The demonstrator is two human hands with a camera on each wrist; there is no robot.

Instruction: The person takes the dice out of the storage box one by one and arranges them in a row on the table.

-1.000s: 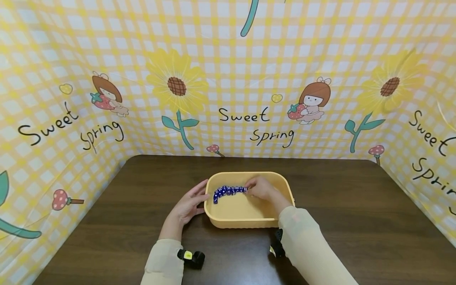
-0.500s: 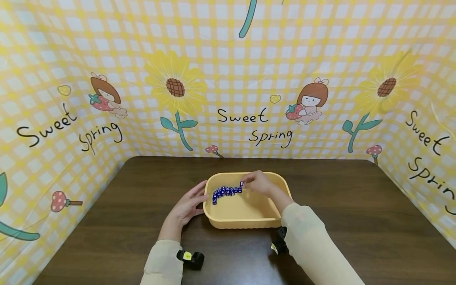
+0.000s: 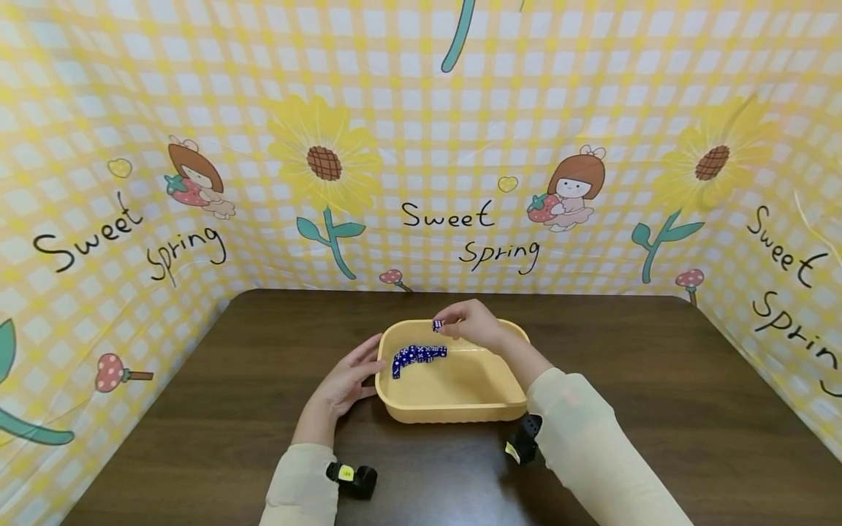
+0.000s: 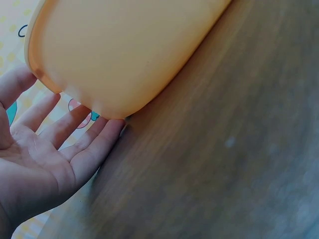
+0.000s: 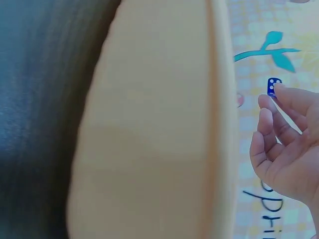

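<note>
My right hand [image 3: 472,323] pinches a single blue die [image 3: 437,326] with white dots between thumb and fingertips, raised over the far side of a yellow plastic basin [image 3: 454,413]. In the right wrist view the die [image 5: 273,86] shows clearly at the fingertips, the other fingers loosely bent. Inside the basin, a curving row of blue dice [image 3: 421,355] lies along the left and back. My left hand [image 3: 346,378] rests against the basin's left end. The left wrist view shows its fingers [image 4: 66,127] mostly straight, tips touching the outer wall and rim.
The basin stands on a dark brown wooden table [image 3: 197,409]. Yellow checked cloth [image 3: 434,146] printed with flowers and lettering hangs behind the table and along both sides. A black wrist camera [image 3: 355,478] sits at the left sleeve, another [image 3: 524,438] at the right.
My right hand has lifted the die from the right end of the row, moving it up and left to near the back rim. The left hand stays at the basin's left end.
</note>
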